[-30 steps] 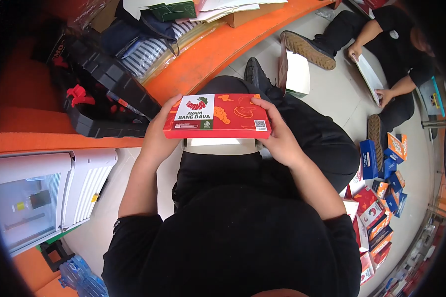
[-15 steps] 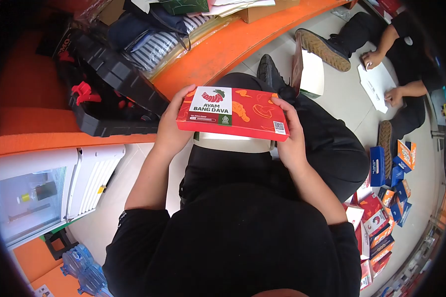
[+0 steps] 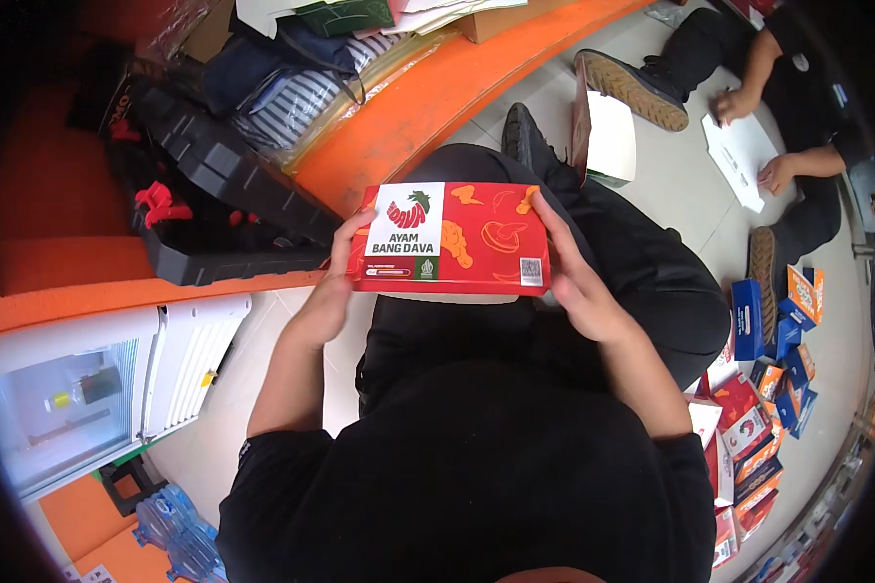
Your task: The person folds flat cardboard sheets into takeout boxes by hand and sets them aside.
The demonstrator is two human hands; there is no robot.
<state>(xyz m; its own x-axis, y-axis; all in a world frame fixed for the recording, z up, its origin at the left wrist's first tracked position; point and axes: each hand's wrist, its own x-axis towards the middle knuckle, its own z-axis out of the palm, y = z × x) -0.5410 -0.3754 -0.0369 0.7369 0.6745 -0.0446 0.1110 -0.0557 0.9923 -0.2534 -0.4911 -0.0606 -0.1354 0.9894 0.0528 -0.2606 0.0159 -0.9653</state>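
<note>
A red cardboard food box (image 3: pixel 481 228) printed "AYAM BANG DAVA" is held over my lap, its printed face turned up towards me. My left hand (image 3: pixel 326 303) is closed along the box's left end, slightly blurred. The right end is gripped by my right hand (image 3: pixel 585 284), with fingers along the edge and the thumb near the lower corner. Below the box's near side a pale strip (image 3: pixel 476 298) shows; whether it belongs to the same box I cannot tell. The underside is hidden.
A white-and-red open box (image 3: pixel 611 141) stands on the floor ahead. To the right lie several red boxes (image 3: pixel 739 413) and blue-and-orange boxes (image 3: pixel 792 379). Another person's hand (image 3: pixel 736 104) rests on a white sheet (image 3: pixel 736 155). A black toolbox (image 3: pixel 233 262) sits on the orange shelf (image 3: pixel 408 117).
The box has shifted a little left and tipped so more of its printed face shows. My left hand has slid lower along its end. Less of the pale strip beneath is visible.
</note>
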